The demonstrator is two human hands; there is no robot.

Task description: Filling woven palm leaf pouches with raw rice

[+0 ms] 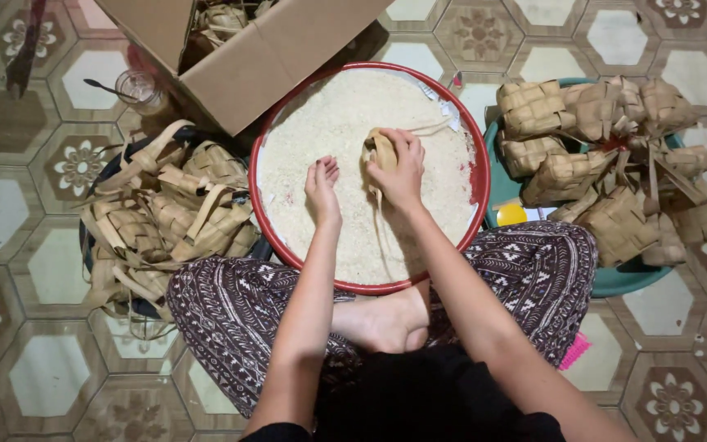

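The right hand (403,168) grips a woven leaf pouch (382,151) over the rice (345,123); the left hand (322,187) dips curled fingers into the grains at its eight o'clock. Filling likely goes best with the pouch mouth held open and low. The pouch is pale tan, strips trailing, mid-basin (479,176).

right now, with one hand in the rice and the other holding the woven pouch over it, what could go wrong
Rice may spill: the pouch in the right hand hangs near the red basin rim. The left hand could scatter grains. The cardboard box overhangs the rim and might tip.
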